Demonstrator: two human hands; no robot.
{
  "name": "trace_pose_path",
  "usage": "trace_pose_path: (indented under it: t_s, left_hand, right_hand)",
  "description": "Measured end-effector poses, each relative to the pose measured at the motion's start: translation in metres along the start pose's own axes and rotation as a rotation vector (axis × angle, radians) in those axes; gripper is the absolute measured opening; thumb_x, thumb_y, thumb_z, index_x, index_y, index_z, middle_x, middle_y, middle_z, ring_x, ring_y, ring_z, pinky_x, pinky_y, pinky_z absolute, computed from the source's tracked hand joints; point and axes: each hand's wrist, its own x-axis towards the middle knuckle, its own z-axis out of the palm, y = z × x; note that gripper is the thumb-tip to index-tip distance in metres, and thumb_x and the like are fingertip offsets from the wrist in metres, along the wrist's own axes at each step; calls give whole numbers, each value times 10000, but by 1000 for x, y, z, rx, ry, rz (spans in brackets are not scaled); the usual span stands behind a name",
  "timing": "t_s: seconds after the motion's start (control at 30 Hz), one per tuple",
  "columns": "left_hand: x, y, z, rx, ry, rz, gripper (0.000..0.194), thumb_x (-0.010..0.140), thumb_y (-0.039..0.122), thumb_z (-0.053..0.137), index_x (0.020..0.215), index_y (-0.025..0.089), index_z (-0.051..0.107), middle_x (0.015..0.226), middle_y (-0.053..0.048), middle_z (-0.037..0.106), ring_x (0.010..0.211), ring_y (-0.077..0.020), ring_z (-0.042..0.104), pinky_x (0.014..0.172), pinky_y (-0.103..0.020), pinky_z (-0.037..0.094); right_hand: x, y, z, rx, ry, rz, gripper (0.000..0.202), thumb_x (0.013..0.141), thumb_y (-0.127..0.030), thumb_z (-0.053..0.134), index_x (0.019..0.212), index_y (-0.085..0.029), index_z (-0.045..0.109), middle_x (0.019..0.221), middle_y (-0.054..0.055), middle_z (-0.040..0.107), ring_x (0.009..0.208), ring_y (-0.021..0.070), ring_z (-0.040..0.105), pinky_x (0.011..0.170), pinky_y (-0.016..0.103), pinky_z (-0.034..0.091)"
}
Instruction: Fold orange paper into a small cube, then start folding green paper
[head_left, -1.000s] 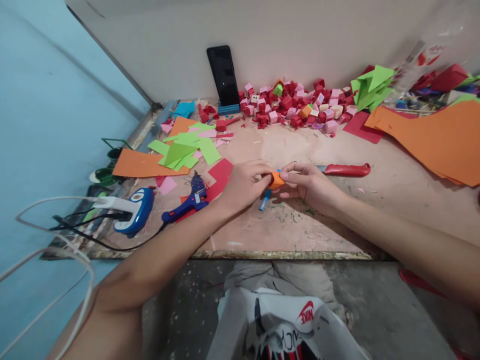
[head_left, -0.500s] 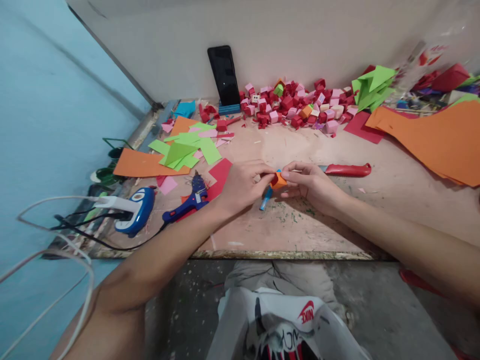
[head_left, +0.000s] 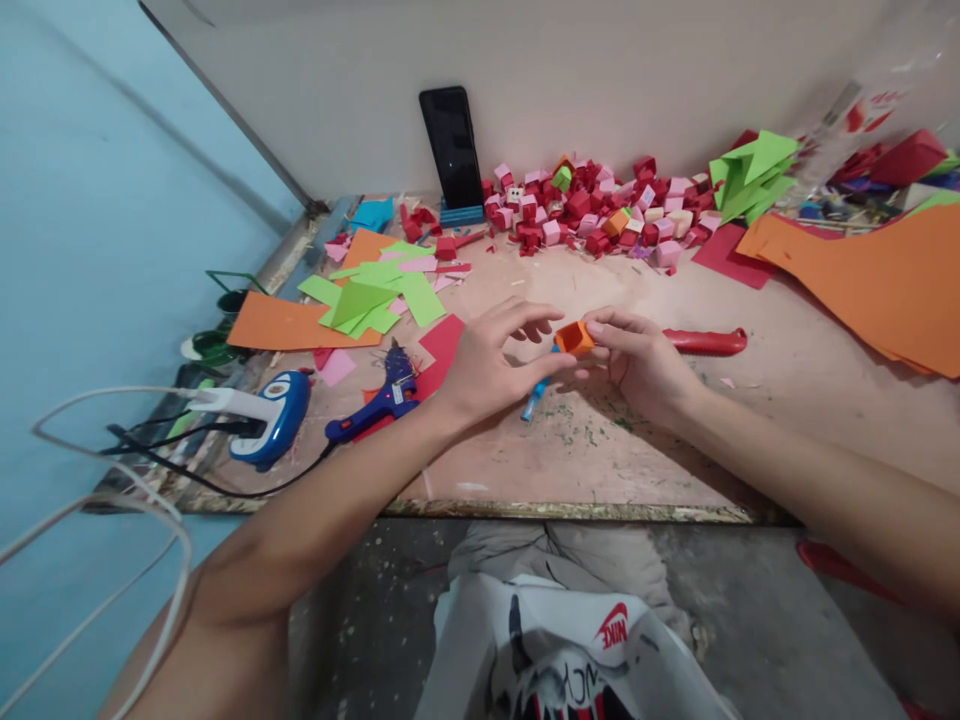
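Note:
A small orange paper box [head_left: 575,338], its hollow inside showing, is pinched by the thumb and fingers of my right hand [head_left: 646,362]. Just left of it, my left hand [head_left: 504,362] has its thumb and fingers spread apart, the thumb reaching below the box. Beneath the hands a blue pen-like tool [head_left: 535,398] lies on the table, its upper end hidden. The red handle [head_left: 705,342] of a tool lies behind my right hand.
A blue glue gun [head_left: 386,395] and green paper strips [head_left: 367,300] lie left. Pink and red paper cubes [head_left: 592,212] line the back beside a phone [head_left: 451,145]. Orange sheets [head_left: 862,290] lie right; a blue-and-white power socket [head_left: 281,420] sits at the left edge.
The fingers of my left hand have opened away from the orange box. My right hand has shifted slightly right with the box, which now shows its open side.

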Motion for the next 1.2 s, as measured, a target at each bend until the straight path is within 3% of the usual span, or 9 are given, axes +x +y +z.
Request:
trace_pose_path:
  t_s: [0.07, 0.2, 0.3, 0.4, 0.5, 0.63, 0.83, 1.03, 1.2]
  left_hand:
    - [0, -3, 2, 16, -18, 62, 457, 795, 375, 953, 1165, 208, 745, 1084, -53, 754, 951, -185, 704, 848, -324, 564]
    - [-2, -6, 5, 46, -52, 104, 281, 871, 247, 877, 1087, 205, 702, 1119, -53, 751, 1047, -200, 700, 886, -338, 550]
    - [-3, -5, 5, 89, -58, 99, 273, 887, 195, 842, 1120, 213, 700, 1089, -41, 761, 1029, -199, 702, 901, -349, 547]
    - [-3, -3, 4, 130, -47, 117, 259, 906, 190, 819, 1140, 219, 713, 1099, -47, 769, 1043, -208, 702, 917, -365, 554]
    - [-3, -2, 3, 146, -35, 113, 258, 918, 170, 797, 1159, 219, 717, 1136, -57, 775, 1069, -215, 704, 931, -375, 563]
    - [-3, -3, 3, 180, -29, 148, 264, 936, 152, 770, 1184, 218, 712, 1150, -63, 767, 1092, -220, 701, 968, -391, 569]
    - [-8, -6, 4, 249, -97, 282, 330, 956, 127, 742, 1272, 209, 693, 1190, -90, 709, 1116, -220, 682, 967, -389, 582]
    - [-12, -6, 7, 234, -147, 365, 323, 989, 127, 705, 1295, 225, 675, 1233, -103, 691, 1164, -223, 689, 970, -385, 596]
    - [-11, -4, 5, 249, -191, 377, 324, 1002, 166, 702, 1312, 248, 659, 1272, -112, 696, 1182, -238, 688, 996, -431, 595]
  right_hand:
    - [0, 0, 0, -7, -11, 1, 151, 815, -255, 875, 906, -217, 761, 898, 46, 791, 767, 199, 759, 656, 314, 654]
    - [2, 2, -2, -24, -20, 5, 111, 822, -210, 833, 918, -207, 777, 917, 42, 787, 752, 180, 742, 691, 321, 663]
    - [3, 2, -3, -38, -13, 8, 105, 829, -188, 820, 926, -208, 785, 947, 47, 788, 770, 181, 744, 715, 328, 663]
    - [1, 1, -1, -50, -3, 2, 100, 881, -268, 817, 965, -217, 796, 1027, 71, 807, 822, 204, 763, 740, 349, 659]
    - [-1, 0, 1, -101, -14, -34, 241, 882, -408, 864, 1024, -223, 800, 1104, 92, 818, 873, 235, 783, 773, 380, 653]
    - [-2, 1, 1, -177, -32, -37, 413, 790, -376, 958, 1142, -237, 792, 1143, 91, 820, 884, 234, 792, 789, 381, 653]
    - [1, 6, -4, -240, -136, 68, 308, 831, -288, 888, 1106, -182, 798, 992, 109, 821, 762, 213, 785, 679, 312, 645]
    - [1, 4, -2, -222, -94, 103, 405, 714, -156, 892, 1103, -178, 783, 912, 85, 810, 694, 192, 757, 687, 312, 643]
    - [1, 6, -2, -253, -92, 78, 343, 683, -147, 885, 1014, -181, 799, 847, 70, 793, 661, 177, 730, 633, 297, 602]
